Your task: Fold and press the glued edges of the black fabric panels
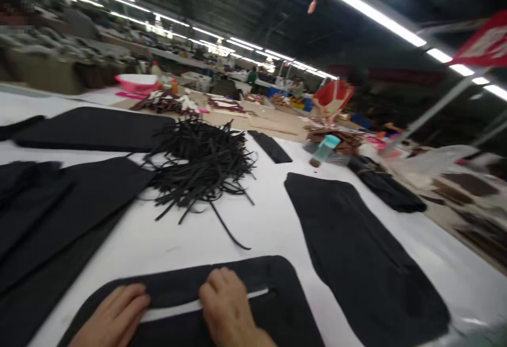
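Note:
A black fabric panel [273, 271] with rounded corners lies in front of me, a long slot across it showing a white strip [174, 312]. My left hand [114, 315] is on the panel at the slot's left part, its fingers bent and close together on the fabric. Further right along the same slot, my right hand [229, 305] has its fingers curled down onto the panel. Both hands look closed on the fabric, though the thumbs and the undersides of the fingers are hidden. The panel's near part runs out of view.
Beyond the panel sits a heap of thin black strips [202, 162]. Black fabric pieces [79, 204] lie at left, and a larger black panel [364, 257] at right. A teal-lidded container [325, 149] stands further back, with a pink basin [138, 83] at far left.

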The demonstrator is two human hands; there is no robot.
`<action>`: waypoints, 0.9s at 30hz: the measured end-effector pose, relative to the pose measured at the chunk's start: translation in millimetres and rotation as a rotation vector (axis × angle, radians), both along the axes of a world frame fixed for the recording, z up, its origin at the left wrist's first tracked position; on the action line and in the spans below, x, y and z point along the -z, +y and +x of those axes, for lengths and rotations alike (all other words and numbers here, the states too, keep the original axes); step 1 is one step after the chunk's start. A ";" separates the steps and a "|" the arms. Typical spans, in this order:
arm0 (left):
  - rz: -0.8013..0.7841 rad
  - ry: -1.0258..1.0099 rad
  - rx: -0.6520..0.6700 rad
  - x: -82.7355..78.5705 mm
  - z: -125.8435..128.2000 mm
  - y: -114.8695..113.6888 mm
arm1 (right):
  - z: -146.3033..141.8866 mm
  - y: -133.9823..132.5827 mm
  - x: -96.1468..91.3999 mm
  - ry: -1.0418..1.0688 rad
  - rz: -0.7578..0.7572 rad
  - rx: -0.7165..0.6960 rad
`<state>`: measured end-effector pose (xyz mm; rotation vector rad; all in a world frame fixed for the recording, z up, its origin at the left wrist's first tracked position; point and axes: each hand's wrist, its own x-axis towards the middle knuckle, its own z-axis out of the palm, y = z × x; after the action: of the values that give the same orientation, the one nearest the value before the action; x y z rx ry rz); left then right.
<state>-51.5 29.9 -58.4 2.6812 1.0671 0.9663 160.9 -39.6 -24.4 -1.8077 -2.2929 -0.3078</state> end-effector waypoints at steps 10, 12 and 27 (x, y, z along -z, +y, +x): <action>-0.360 0.076 -0.027 -27.8 -1.2 -11.4 | 19.8 -4.9 4.4 0.431 -0.186 0.008; -0.411 0.088 -0.037 -29.0 -0.8 -12.3 | 17.4 -3.6 3.8 0.415 -0.203 0.039; -0.457 0.286 -0.260 -44.4 15.6 -16.3 | 8.6 4.1 -1.8 0.242 -0.238 0.184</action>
<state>-35.9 13.6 -14.0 2.3765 1.5064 0.3051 169.5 -35.4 -22.6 -2.0457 -2.0734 0.1575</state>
